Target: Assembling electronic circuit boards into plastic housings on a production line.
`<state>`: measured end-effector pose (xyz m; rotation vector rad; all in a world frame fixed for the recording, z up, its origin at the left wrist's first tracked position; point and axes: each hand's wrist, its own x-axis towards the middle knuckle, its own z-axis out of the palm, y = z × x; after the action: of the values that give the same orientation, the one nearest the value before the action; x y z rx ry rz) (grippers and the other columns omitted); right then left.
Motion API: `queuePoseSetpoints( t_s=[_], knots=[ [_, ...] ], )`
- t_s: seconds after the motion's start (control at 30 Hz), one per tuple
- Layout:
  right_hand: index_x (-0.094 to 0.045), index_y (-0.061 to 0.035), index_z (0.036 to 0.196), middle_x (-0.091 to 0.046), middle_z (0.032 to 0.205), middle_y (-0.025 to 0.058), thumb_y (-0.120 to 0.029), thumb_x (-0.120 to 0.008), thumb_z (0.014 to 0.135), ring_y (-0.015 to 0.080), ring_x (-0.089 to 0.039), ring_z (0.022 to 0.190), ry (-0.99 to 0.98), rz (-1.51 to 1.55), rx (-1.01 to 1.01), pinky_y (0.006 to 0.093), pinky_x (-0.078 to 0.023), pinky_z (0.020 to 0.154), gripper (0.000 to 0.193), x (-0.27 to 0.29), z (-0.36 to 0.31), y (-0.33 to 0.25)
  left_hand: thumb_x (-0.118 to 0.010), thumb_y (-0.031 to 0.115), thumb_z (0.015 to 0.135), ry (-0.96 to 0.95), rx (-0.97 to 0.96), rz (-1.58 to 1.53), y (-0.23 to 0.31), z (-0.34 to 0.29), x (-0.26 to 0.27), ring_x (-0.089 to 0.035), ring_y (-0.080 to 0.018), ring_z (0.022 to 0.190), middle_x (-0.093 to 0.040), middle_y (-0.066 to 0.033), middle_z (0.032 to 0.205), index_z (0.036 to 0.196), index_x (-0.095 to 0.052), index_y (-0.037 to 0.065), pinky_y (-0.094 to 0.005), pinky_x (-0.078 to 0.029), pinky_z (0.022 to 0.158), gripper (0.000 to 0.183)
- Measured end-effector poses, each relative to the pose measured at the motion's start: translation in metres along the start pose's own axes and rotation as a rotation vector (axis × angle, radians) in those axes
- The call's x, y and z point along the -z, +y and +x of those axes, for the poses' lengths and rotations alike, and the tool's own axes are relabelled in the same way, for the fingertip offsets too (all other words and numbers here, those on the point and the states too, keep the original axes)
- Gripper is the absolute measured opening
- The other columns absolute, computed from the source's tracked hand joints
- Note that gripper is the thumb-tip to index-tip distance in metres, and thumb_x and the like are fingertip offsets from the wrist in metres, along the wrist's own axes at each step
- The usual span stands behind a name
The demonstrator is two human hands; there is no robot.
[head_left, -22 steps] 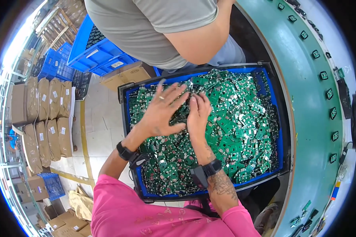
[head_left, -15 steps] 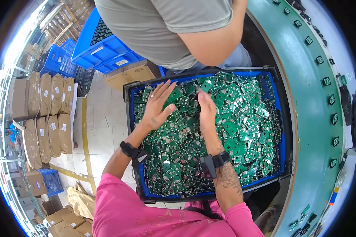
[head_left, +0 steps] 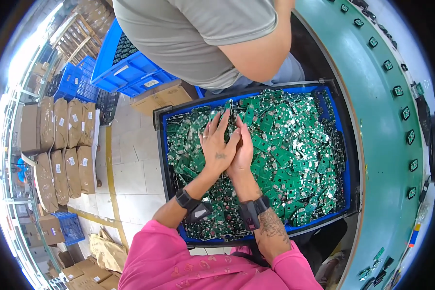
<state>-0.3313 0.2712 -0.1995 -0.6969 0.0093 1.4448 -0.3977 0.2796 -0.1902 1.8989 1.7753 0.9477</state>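
Small green circuit boards (head_left: 287, 159) lie heaped loose in a large blue bin (head_left: 345, 169) with a black rim. Over the left-middle part of the heap, my left hand (head_left: 218, 147) is palm down with its fingers stretched out. Close against it on its right is my right hand (head_left: 242, 150), turned on edge, fingers extended and partly hidden behind the left thumb. The two hands touch or overlap at the thumbs. Boards stand near the fingertips; whether any lies between the palms is hidden. Each wrist carries a black strapped device.
A person in a grey shirt (head_left: 198, 43) is just beyond the bin. On the right runs a green conveyor belt (head_left: 367, 121) with a row of small black-framed boards. Blue crates (head_left: 130, 72), a cardboard box (head_left: 162, 99) and stacked brown packages (head_left: 67, 145) stand at the left.
My left hand has moved right and slightly nearer, up against my right hand. My right hand has shifted slightly left and nearer. The gap between them has closed.
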Motion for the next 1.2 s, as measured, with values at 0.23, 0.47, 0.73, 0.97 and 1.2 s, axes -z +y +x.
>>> queuePoseSetpoints(
  t_s=[0.23,0.47,0.73,0.97,1.2],
  knots=[
    [-0.037,-0.0034,0.151,-0.049,0.144,0.0086,-0.037,-0.034,0.109,0.0222,-0.049,0.130,-0.115,0.166,-0.065,0.0384,-0.040,0.109,0.054,0.005,-0.053,-0.031,-0.060,0.031,0.093,-0.071,-0.073,-0.070,0.045,-0.033,0.016,-0.049,-0.0432,0.130,-0.049,-0.0257,0.144,0.143,-0.053,0.009,-0.0469,-0.036,0.110,0.055],
    [-0.034,-0.0057,0.153,-0.043,0.151,0.0079,-0.036,-0.027,0.110,0.0234,-0.045,0.135,-0.109,0.207,0.038,0.0406,-0.039,0.112,0.053,0.015,-0.068,-0.068,-0.064,0.030,0.089,-0.135,-0.223,-0.016,0.094,-0.041,0.014,-0.050,-0.0419,0.128,-0.050,-0.0254,0.143,0.141,-0.056,0.012,-0.0503,-0.037,0.109,0.056],
    [-0.036,-0.0019,0.151,-0.040,0.155,0.0097,-0.037,-0.028,0.109,0.0205,-0.039,0.141,-0.150,0.357,0.210,0.0374,-0.031,0.117,0.055,0.009,-0.100,-0.150,-0.066,0.036,0.087,-0.165,-0.468,-0.045,0.184,-0.045,0.003,-0.048,-0.0456,0.127,-0.051,-0.0218,0.143,0.141,-0.057,0.015,-0.0535,-0.032,0.111,0.058],
    [-0.032,0.0003,0.153,-0.039,0.156,0.0112,-0.037,-0.029,0.109,0.0225,-0.039,0.140,-0.039,0.309,0.766,0.0362,-0.028,0.118,0.058,0.053,-0.170,-0.280,-0.067,0.034,0.085,-0.368,-0.807,-0.283,0.332,-0.094,-0.046,-0.047,-0.0446,0.127,-0.052,-0.0197,0.141,0.138,-0.058,0.013,-0.0518,-0.031,0.112,0.058],
    [-0.030,-0.0069,0.156,-0.037,0.156,0.0111,-0.039,-0.027,0.108,0.0268,-0.038,0.141,-0.483,0.379,1.307,0.0407,-0.026,0.118,0.057,0.203,-0.284,-0.381,-0.060,0.045,0.087,-0.705,-1.209,-0.490,0.461,-0.244,-0.127,-0.047,-0.0446,0.125,-0.052,-0.0189,0.142,0.140,-0.058,0.020,-0.0562,-0.028,0.110,0.058]
  ],
)
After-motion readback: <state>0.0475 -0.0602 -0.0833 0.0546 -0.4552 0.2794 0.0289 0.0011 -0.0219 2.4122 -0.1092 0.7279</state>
